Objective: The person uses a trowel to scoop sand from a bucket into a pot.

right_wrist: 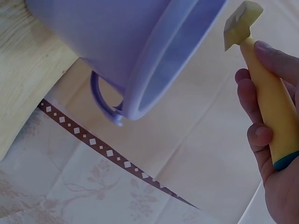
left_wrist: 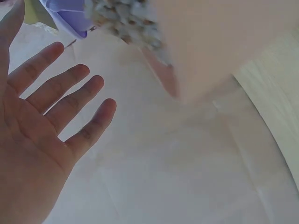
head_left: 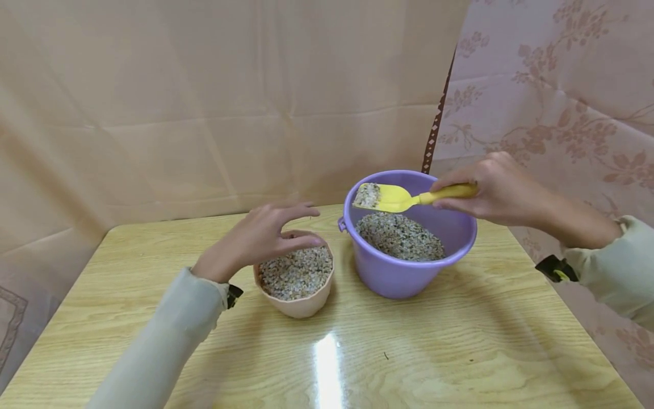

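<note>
My right hand (head_left: 493,184) grips the handle of a yellow toy shovel (head_left: 393,199), fingers and thumb round it in the right wrist view. The blade carries a small heap of pebbly gravel (head_left: 368,195) at its tip. It hangs over the purple bucket (head_left: 395,279), which holds more gravel (head_left: 401,237) inside. To the left stands a pale pink pot (head_left: 301,308), filled with gravel (head_left: 296,275) close to its rim. Over the pot's back left side is my left hand (head_left: 263,233), its fingers spread and nothing held, as the left wrist view (left_wrist: 42,135) confirms.
Pot and bucket stand side by side on a light wood-grain table (head_left: 409,352). A beige curtain (head_left: 230,113) hangs behind, with a floral cloth (head_left: 562,113) at the right. A small dark scrap (head_left: 386,356) lies on the table in front of the bucket.
</note>
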Demonstrator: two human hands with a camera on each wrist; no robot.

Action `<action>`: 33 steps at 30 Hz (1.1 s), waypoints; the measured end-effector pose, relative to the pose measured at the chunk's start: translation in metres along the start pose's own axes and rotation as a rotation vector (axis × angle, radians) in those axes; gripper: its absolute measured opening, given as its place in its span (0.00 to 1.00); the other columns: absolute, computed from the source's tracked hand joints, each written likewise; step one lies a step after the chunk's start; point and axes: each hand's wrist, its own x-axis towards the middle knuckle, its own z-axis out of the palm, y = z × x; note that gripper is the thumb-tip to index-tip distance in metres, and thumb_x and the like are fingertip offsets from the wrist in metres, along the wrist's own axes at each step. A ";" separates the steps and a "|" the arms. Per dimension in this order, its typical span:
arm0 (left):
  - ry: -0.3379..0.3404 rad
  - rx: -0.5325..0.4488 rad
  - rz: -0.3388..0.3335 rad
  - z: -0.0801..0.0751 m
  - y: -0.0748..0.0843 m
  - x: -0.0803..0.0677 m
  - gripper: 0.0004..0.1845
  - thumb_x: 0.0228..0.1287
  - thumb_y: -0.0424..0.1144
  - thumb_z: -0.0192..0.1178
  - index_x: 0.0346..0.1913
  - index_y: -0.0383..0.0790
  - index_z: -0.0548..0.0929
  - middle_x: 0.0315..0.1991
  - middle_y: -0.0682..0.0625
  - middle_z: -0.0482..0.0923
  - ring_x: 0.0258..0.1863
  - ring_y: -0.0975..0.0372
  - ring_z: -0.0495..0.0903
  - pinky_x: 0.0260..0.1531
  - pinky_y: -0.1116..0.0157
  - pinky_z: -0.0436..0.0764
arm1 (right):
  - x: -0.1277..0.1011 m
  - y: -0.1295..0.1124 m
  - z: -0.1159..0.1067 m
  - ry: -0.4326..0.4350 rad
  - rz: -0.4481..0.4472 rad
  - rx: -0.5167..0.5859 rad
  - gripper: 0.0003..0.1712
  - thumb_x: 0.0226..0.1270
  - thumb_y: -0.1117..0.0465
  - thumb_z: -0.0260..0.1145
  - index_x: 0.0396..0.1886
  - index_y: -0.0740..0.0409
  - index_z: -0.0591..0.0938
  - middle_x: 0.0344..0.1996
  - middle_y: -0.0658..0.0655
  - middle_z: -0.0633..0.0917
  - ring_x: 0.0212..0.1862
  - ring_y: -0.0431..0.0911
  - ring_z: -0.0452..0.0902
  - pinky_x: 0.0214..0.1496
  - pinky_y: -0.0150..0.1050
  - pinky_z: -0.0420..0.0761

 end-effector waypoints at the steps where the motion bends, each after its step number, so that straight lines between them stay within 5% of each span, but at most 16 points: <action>1: 0.003 -0.002 -0.011 0.000 0.000 -0.003 0.33 0.62 0.65 0.62 0.66 0.52 0.78 0.66 0.51 0.74 0.64 0.54 0.75 0.62 0.51 0.73 | 0.000 0.000 -0.001 0.004 -0.007 -0.001 0.16 0.39 0.68 0.82 0.33 0.60 0.90 0.25 0.54 0.89 0.16 0.28 0.70 0.16 0.22 0.68; 20: 0.038 -0.043 -0.152 0.005 -0.026 -0.048 0.35 0.58 0.64 0.67 0.65 0.51 0.79 0.63 0.51 0.78 0.52 0.57 0.80 0.55 0.49 0.77 | 0.015 -0.008 0.001 0.042 -0.102 0.017 0.17 0.39 0.66 0.83 0.34 0.53 0.91 0.24 0.46 0.88 0.16 0.28 0.69 0.17 0.23 0.67; 33: 0.095 -0.075 -0.177 0.013 -0.034 -0.074 0.39 0.49 0.63 0.74 0.63 0.49 0.80 0.62 0.52 0.79 0.60 0.52 0.78 0.58 0.46 0.76 | 0.027 -0.021 0.012 0.017 -0.159 0.063 0.15 0.44 0.64 0.82 0.36 0.52 0.90 0.25 0.45 0.88 0.17 0.29 0.72 0.18 0.23 0.70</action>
